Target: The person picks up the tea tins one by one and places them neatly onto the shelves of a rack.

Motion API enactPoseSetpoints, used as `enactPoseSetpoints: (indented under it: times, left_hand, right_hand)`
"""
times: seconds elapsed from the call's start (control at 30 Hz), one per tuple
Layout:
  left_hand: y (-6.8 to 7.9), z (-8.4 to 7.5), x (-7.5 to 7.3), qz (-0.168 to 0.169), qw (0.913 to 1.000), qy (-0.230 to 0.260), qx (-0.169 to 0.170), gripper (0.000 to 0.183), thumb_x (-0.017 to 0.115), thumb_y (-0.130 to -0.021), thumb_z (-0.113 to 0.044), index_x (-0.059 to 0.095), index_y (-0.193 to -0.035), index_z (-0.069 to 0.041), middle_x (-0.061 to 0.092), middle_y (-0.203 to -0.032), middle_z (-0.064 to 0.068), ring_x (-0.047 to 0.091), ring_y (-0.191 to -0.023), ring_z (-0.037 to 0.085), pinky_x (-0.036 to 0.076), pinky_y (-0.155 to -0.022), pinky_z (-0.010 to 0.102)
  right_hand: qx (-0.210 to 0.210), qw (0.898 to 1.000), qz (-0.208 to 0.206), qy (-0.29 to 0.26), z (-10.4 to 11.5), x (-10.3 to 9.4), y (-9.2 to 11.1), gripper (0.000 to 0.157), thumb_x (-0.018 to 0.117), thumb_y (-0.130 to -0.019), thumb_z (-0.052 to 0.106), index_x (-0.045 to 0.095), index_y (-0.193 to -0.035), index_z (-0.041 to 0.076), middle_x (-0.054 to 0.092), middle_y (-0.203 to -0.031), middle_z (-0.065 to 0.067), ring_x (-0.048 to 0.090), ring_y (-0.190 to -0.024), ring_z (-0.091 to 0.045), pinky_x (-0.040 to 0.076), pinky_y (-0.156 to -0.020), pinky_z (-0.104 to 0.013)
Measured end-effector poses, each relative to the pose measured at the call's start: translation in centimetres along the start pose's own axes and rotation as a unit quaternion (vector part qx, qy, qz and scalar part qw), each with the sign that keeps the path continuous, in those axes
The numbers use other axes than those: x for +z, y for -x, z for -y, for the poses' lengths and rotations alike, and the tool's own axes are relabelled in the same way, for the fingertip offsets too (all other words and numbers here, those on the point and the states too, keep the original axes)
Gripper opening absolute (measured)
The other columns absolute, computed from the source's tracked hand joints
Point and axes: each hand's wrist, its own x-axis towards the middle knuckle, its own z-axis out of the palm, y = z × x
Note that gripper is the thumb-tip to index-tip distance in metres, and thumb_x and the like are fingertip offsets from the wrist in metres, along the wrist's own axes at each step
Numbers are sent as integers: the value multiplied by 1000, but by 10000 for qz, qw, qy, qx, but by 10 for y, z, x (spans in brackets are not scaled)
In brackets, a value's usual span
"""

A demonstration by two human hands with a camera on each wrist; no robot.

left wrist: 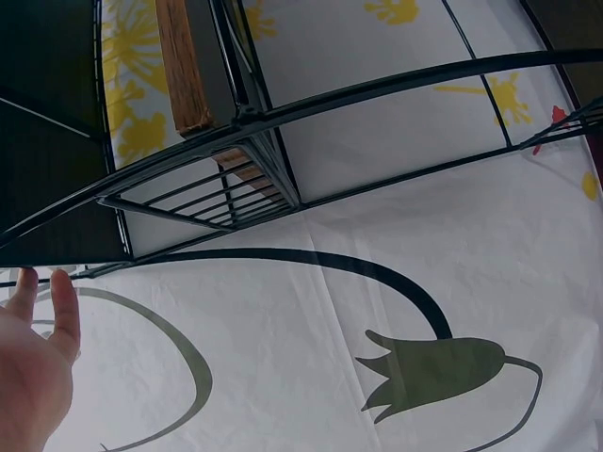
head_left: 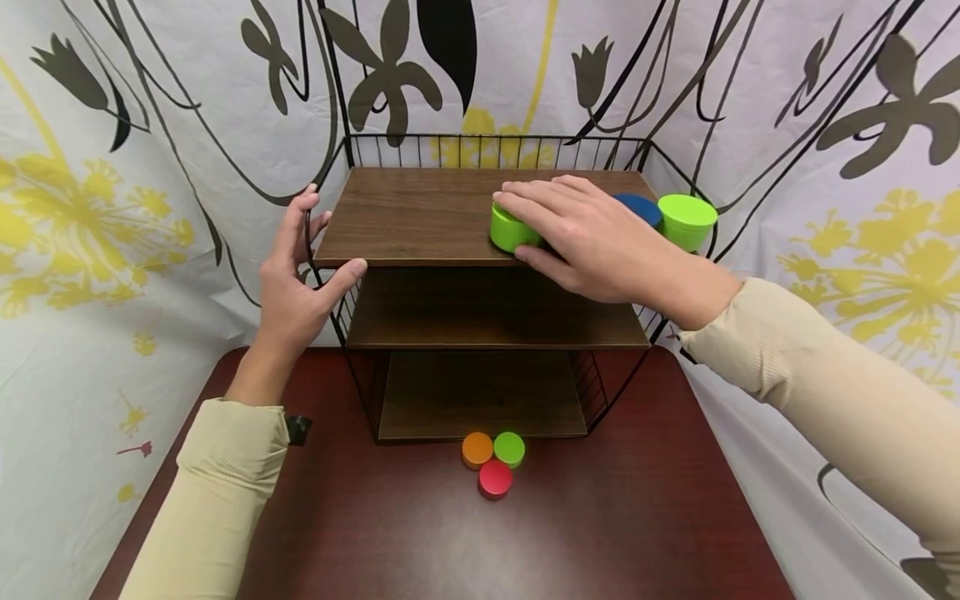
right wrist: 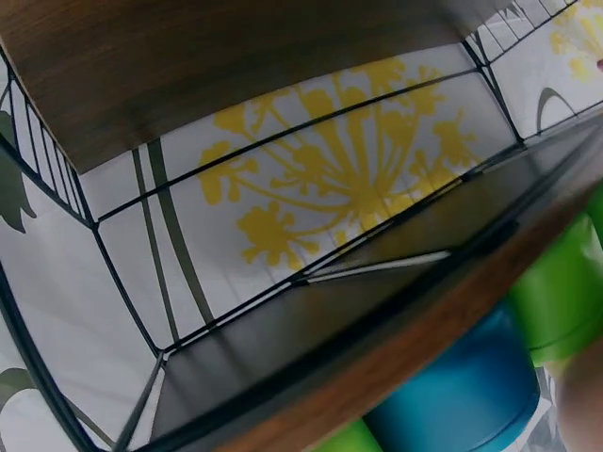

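My right hand (head_left: 592, 237) holds a green round container (head_left: 512, 229) near the front edge of the top shelf, fingers over its top and thumb at its front. Beneath the wrist stand a blue container (head_left: 639, 208) and a lime-green container (head_left: 686, 218); the right wrist view shows the blue container (right wrist: 466, 386) from below. At the left end of the wire-framed shelf rack (head_left: 420, 208), my left hand (head_left: 294, 279) grips the corner, with the thumb at the board's front and the fingers by the side wire. Its fingertips meet the frame in the left wrist view.
Orange (head_left: 477, 449), green (head_left: 509, 449) and red (head_left: 495, 478) round pieces sit together on the dark red table (head_left: 600, 517), before the rack's bottom board (head_left: 480, 400). A middle board (head_left: 495, 321) lies between. Patterned cloth (head_left: 172, 250) hangs behind and at both sides.
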Motion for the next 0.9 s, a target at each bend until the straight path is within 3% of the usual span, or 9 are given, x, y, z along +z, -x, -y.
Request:
enactPoseSetpoints:
  times: [0.27,0.53,0.8,0.9]
  left_hand:
    - [-1,6,-1,-12,10000,-4,-2,72,76,-83,0,42,-146,-1,40,-155,12,49,-134,33,38,-110,39]
    - [-1,2,0,-18,10000,27,25,71,76,-83,-2,42,-145,2,40,-154,14,49,-134,33,37,-111,36]
    - [-1,18,-1,-22,9999,-113,-2,74,77,-81,3,42,-146,-1,40,-155,11,49,-134,31,38,-109,32]
    - [0,16,-1,-28,9999,-134,-10,74,77,-81,3,42,-146,-2,40,-155,11,49,-134,31,39,-108,31]
  right_hand:
    - [-59,9983,-477,320,4,1,6,63,69,-92,21,44,-148,4,44,-150,-20,39,-140,-35,28,-113,-51]
    - [-457,9940,-988,124,19,1,11,55,65,-93,17,48,-142,0,46,-147,-23,40,-139,-38,29,-114,-50]
    - [-721,9920,-1038,-38,38,9,23,53,64,-93,18,51,-141,-1,48,-145,-25,42,-138,-37,31,-113,-49]
    - [-829,9909,-1052,-119,45,14,29,51,61,-95,20,52,-141,-1,48,-144,-24,43,-138,-36,33,-112,-50]
